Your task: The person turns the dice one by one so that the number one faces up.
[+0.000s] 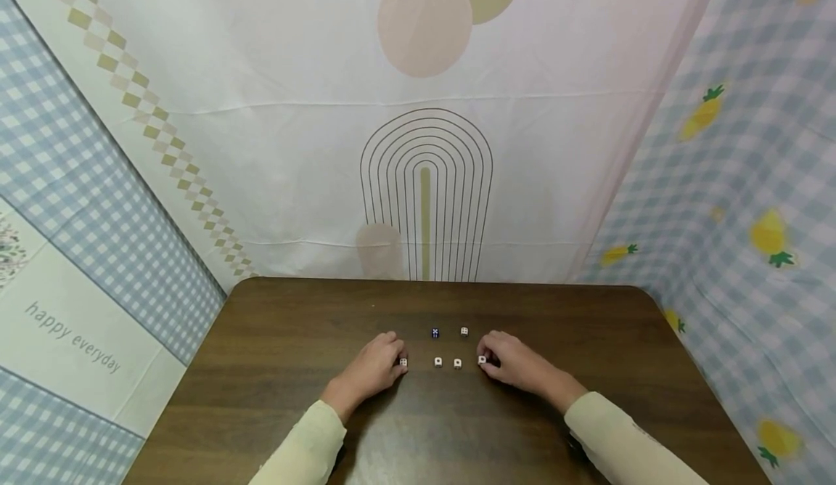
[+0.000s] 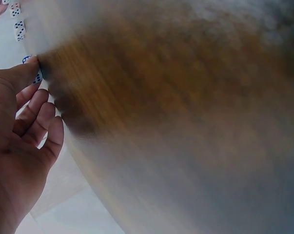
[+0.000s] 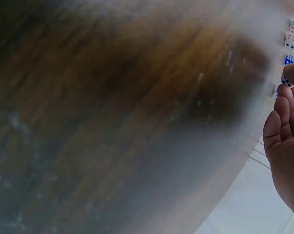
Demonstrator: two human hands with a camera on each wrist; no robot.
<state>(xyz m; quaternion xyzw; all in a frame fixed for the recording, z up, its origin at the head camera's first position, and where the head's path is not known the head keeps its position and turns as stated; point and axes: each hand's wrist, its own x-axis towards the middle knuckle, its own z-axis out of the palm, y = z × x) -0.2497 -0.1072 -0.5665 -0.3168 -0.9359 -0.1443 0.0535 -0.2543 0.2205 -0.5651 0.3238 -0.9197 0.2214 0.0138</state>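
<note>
My left hand [image 1: 371,369] pinches a white die [image 1: 403,362] between thumb and fingertips at the tabletop. In the left wrist view that die [image 2: 38,78] is partly hidden by the thumb. Over on the other side, my right hand [image 1: 520,366] pinches another white die [image 1: 482,360], whose dark pips show in the right wrist view beside the thumb. Between the hands lie two white dice, a left one [image 1: 438,362] and a right one [image 1: 457,364], a little apart. Farther back sit a dark blue die [image 1: 435,333] and a white die [image 1: 464,332].
The brown wooden table [image 1: 431,427] has rounded far corners. A white patterned cloth [image 1: 294,180] hangs behind its far edge. Blue checked cloths hang at the left [image 1: 78,107] and at the right [image 1: 738,238].
</note>
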